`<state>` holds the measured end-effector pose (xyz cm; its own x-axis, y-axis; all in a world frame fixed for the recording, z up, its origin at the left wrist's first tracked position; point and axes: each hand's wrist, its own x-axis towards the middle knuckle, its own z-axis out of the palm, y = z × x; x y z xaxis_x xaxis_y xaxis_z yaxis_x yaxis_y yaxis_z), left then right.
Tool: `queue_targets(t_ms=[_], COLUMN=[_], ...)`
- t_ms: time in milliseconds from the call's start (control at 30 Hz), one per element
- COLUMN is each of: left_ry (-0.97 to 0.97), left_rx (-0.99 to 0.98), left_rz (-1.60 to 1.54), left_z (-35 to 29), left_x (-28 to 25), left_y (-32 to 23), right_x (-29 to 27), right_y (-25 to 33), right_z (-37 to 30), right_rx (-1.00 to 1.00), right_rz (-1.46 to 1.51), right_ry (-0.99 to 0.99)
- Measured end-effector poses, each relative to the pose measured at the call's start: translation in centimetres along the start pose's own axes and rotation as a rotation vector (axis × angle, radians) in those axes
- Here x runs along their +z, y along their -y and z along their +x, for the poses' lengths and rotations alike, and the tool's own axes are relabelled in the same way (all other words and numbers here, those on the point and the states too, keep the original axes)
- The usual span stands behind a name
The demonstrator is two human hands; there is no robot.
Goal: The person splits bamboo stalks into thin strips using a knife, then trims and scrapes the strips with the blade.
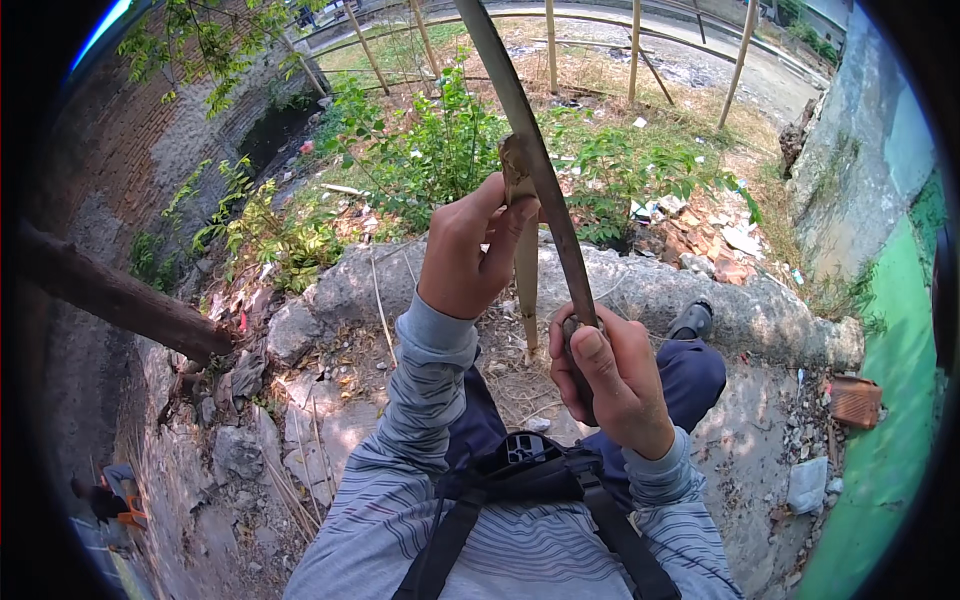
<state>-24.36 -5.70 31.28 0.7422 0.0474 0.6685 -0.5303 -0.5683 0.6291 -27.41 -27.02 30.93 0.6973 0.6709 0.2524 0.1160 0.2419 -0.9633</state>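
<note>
My right hand [625,380] is wrapped round the dark handle of a machete [540,150]. Its long, slightly curved blade slants up and to the left, past the top edge of the picture. In front of my chest, my left hand [470,245] grips a pale bamboo stake [527,280] near its upper end. The stake hangs almost upright and narrows downward, its lower end close to the ground. Its cut top [515,158] sits against or just beside the blade; I cannot tell whether they touch.
A low, broken concrete ledge [750,310] crosses in front of me. Behind it stand leafy bushes [430,150], rubble [705,245] and a bamboo-post fence [550,45]. A brown trunk [130,295] leans in at the left. At the right is a green-painted wall [890,400] with a brick [856,402] beside it.
</note>
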Motion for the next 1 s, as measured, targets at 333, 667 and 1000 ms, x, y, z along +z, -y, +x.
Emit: queue_targets(t_ms=[333, 667, 1000], left_ry=[0.003, 0.228, 0.416], left_rx=[-0.026, -0.07, -0.36], left_rz=[0.008, -0.413, -0.601], left_z=[0.6, 2.0, -8.7], left_x=[-0.3, 0.5, 12.1], left_y=[0.1, 2.0, 19.9], right_x=[0.8, 0.0, -3.5], right_y=[0.6, 2.8, 4.7], right_z=[0.7, 1.3, 1.8], right_rx=[-0.038, -0.204, 0.092], right_rz=[-0.078, -0.503, -0.567], right_ry=[-0.12, -0.385, -0.363])
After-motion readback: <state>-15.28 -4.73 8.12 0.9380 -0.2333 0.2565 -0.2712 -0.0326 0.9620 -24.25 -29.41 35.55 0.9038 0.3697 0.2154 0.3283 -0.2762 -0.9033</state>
